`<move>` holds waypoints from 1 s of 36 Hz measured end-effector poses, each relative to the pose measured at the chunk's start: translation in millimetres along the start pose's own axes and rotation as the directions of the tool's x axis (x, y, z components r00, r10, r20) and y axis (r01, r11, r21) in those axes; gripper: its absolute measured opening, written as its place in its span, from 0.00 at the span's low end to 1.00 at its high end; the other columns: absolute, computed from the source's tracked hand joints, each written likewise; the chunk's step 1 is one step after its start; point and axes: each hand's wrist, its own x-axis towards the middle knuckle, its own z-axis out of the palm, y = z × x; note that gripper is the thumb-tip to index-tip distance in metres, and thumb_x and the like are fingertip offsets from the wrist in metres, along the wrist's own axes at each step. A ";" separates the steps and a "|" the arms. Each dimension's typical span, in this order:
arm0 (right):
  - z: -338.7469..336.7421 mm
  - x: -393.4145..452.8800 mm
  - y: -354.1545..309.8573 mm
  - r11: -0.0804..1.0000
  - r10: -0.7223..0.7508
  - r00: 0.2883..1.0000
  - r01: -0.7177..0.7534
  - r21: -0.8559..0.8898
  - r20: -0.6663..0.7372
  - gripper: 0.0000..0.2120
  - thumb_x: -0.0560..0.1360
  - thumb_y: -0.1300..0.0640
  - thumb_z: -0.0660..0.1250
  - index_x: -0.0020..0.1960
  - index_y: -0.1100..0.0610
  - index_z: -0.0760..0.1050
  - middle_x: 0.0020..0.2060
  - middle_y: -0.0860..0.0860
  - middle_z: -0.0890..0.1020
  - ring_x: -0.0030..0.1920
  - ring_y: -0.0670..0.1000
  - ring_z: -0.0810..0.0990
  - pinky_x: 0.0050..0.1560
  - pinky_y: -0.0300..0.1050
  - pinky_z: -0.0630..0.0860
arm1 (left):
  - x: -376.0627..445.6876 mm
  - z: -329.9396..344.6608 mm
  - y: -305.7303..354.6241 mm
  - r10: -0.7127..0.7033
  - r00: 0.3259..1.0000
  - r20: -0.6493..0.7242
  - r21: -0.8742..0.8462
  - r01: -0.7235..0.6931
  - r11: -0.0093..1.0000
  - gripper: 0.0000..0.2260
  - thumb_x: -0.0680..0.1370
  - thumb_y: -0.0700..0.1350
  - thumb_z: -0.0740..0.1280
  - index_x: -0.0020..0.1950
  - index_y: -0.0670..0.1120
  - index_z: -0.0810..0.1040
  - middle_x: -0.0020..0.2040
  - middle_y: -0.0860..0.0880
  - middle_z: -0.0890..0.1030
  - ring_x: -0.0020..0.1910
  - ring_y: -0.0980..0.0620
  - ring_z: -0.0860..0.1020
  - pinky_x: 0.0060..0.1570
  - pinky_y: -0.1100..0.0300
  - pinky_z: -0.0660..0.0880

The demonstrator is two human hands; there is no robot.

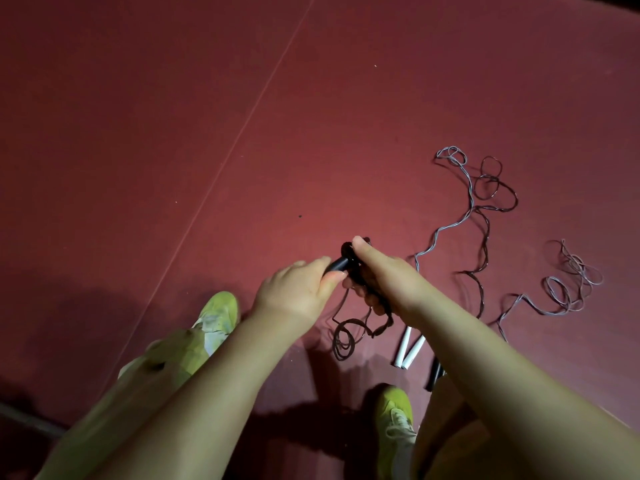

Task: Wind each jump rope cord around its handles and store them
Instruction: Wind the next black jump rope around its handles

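Both hands hold a black jump rope over the red floor. My left hand (299, 289) pinches the end of a black handle (337, 264). My right hand (384, 275) grips the handles, with its thumb pressed on dark cord wound near the top. The loose black cord (346, 336) hangs below the hands in small loops. A second rope lies on the floor to the right: two white handles (408, 348) with a grey cord (450, 226) snaking away. Another black handle (434, 374) pokes out beside my right forearm, its dark cord (485, 237) tangled beside the grey one.
A further grey cord (568, 282) lies coiled at the far right. My two yellow-green shoes (220, 315) (396, 420) stand on the floor below the hands. A thin pale line (242, 126) runs diagonally across the red floor.
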 end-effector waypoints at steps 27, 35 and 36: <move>-11.6 -5.1 -12.2 0.951 -0.293 0.952 0.280 0.135 0.090 0.25 0.69 0.37 0.61 0.38 0.61 0.73 0.27 0.52 0.71 0.28 0.50 0.67 0.30 0.42 0.64 | -12.1 -15.9 1.9 0.314 0.806 0.502 -0.860 0.504 0.080 0.10 0.72 0.49 0.68 0.45 0.44 0.72 0.27 0.51 0.73 0.23 0.55 0.73 0.23 0.65 0.71; -9.7 -3.4 -5.8 0.992 -0.116 0.993 0.114 0.053 0.030 0.20 0.82 0.48 0.57 0.49 0.65 0.78 0.35 0.56 0.78 0.27 0.50 0.70 0.27 0.43 0.67 | 3.3 6.3 -1.6 -0.038 0.970 0.239 -0.704 0.201 0.682 0.05 0.78 0.45 0.67 0.43 0.50 0.73 0.33 0.49 0.79 0.28 0.54 0.78 0.30 0.61 0.75; -9.7 -3.8 -6.9 0.992 -0.105 0.994 0.103 0.067 0.032 0.20 0.81 0.48 0.59 0.50 0.65 0.78 0.34 0.55 0.79 0.27 0.50 0.70 0.26 0.42 0.66 | 4.7 7.8 -2.6 -0.047 0.981 0.188 -0.649 0.160 0.744 0.05 0.77 0.48 0.67 0.43 0.51 0.73 0.35 0.48 0.80 0.30 0.51 0.79 0.33 0.58 0.78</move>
